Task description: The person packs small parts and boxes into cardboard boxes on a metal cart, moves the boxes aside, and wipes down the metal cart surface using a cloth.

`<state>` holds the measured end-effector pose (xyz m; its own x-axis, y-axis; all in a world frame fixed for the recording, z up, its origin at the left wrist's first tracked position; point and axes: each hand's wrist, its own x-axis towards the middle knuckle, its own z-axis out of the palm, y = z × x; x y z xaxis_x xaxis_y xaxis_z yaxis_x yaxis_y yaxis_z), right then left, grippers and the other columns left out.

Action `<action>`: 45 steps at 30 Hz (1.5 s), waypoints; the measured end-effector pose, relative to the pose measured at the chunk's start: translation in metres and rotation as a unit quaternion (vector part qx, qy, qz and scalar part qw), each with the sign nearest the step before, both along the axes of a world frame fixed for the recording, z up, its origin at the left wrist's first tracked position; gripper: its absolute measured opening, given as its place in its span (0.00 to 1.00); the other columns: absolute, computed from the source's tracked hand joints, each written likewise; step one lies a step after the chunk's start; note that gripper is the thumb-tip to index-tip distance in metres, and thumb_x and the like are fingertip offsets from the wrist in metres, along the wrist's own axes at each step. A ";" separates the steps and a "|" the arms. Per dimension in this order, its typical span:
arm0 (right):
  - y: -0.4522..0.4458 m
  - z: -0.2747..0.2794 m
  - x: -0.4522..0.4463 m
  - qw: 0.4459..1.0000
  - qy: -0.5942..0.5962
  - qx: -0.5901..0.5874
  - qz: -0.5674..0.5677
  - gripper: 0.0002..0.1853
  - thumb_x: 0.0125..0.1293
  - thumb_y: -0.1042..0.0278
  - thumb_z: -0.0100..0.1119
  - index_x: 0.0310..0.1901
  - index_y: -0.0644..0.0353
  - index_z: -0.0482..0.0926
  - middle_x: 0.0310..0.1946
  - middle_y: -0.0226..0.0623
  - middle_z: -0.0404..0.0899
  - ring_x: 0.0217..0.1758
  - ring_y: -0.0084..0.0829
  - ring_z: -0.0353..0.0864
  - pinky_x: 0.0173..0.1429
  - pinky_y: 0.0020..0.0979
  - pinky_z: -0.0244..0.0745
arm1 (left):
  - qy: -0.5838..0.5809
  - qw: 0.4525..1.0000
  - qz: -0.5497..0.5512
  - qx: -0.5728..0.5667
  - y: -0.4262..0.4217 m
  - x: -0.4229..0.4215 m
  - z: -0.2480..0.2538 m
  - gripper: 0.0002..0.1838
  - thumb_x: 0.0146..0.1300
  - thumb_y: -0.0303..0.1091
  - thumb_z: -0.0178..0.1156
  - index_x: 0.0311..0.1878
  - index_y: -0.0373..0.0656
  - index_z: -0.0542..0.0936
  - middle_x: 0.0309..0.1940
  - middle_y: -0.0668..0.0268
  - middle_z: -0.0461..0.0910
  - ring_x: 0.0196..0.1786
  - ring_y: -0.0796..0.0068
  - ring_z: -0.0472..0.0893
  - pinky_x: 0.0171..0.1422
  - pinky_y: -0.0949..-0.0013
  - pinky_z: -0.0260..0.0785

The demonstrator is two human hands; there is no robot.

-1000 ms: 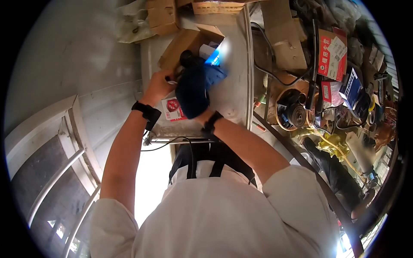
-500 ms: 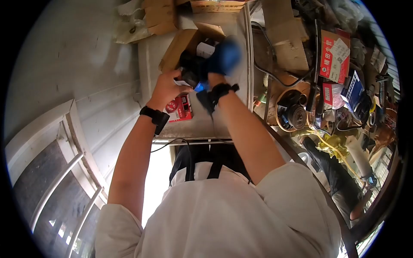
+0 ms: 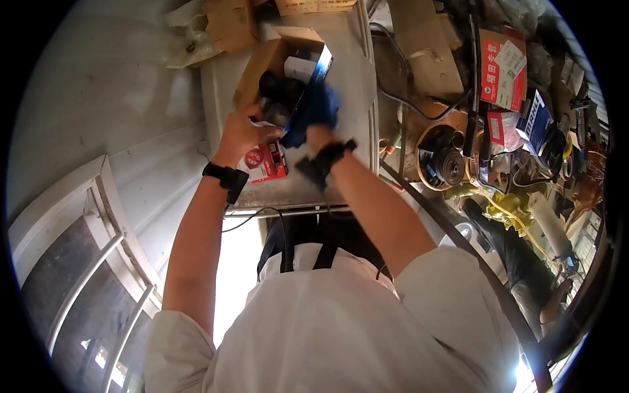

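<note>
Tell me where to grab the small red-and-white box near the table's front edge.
Probably by the near end of the red-and-white box, coming from the front of the table: that straight-edged end lies uncovered, while the left hand and open carton crowd the far end.

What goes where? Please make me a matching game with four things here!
Things:
1. blue fabric
2. brown box by the left hand
3. red box with round picture
4. MAHLE box

Places or states:
A. right of the table
B. open, white item inside
C. at the right hand
D. between two black wristbands

Pairs: 1-C, 2-B, 3-D, 4-A.
</note>
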<state>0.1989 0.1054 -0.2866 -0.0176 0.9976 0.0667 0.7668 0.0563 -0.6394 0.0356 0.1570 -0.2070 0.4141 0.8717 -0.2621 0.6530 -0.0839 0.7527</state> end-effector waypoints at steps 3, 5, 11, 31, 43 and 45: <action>0.038 -0.006 0.022 0.998 -0.019 -0.052 0.023 0.13 0.51 0.63 0.60 0.37 0.58 0.76 0.40 0.44 0.76 0.45 0.46 0.75 0.47 0.42 0.71 | 0.035 0.998 -0.002 -0.045 0.003 -0.003 0.005 0.21 0.35 0.35 0.79 0.25 0.37 0.75 0.21 0.62 0.74 0.27 0.67 0.72 0.35 0.67 0.65; 0.049 -0.004 0.029 0.995 -0.034 -0.085 0.037 0.12 0.51 0.62 0.60 0.36 0.58 0.76 0.39 0.43 0.76 0.44 0.45 0.75 0.46 0.42 0.71 | 0.041 0.998 -0.007 -0.041 0.005 0.000 0.013 0.23 0.34 0.38 0.78 0.24 0.37 0.74 0.21 0.60 0.74 0.26 0.67 0.71 0.34 0.66 0.65; 0.018 0.019 0.037 0.979 -0.129 -0.142 0.076 0.11 0.50 0.61 0.61 0.33 0.57 0.77 0.37 0.41 0.76 0.42 0.43 0.76 0.42 0.41 0.73 | 0.036 0.999 -0.019 0.010 0.003 0.001 0.012 0.23 0.35 0.39 0.78 0.24 0.35 0.73 0.24 0.57 0.76 0.27 0.62 0.74 0.34 0.64 0.65; -0.081 0.085 0.074 0.987 -0.116 -0.109 -0.026 0.07 0.60 0.69 0.55 0.38 0.59 0.79 0.33 0.41 0.80 0.39 0.44 0.80 0.44 0.40 0.76 | 0.088 0.978 0.019 0.188 -0.071 -0.057 0.023 0.37 0.50 0.27 0.67 0.65 0.44 0.64 0.61 0.51 0.68 0.66 0.51 0.66 0.70 0.53 0.59; 0.008 0.036 0.048 0.967 -0.125 -0.212 -0.058 0.18 0.52 0.72 0.64 0.42 0.69 0.70 0.36 0.51 0.79 0.40 0.48 0.82 0.44 0.42 0.79 | 0.080 0.975 0.186 -0.087 -0.120 -0.068 -0.053 0.47 0.50 0.40 0.72 0.69 0.43 0.55 0.54 0.39 0.72 0.59 0.45 0.73 0.60 0.55 0.67; 0.005 0.037 0.049 0.974 -0.122 -0.189 -0.040 0.17 0.53 0.72 0.64 0.42 0.67 0.70 0.35 0.50 0.79 0.40 0.48 0.82 0.43 0.42 0.79 | 0.078 0.970 0.213 -0.082 -0.119 -0.070 -0.055 0.48 0.50 0.42 0.73 0.69 0.43 0.55 0.54 0.39 0.72 0.58 0.45 0.74 0.59 0.55 0.68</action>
<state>0.2477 0.1103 -0.2492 0.0914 0.9489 -0.3021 0.8905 -0.2137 -0.4017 -0.0341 0.0379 -0.2619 -0.0314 0.8965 -0.4419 0.7098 0.3313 0.6217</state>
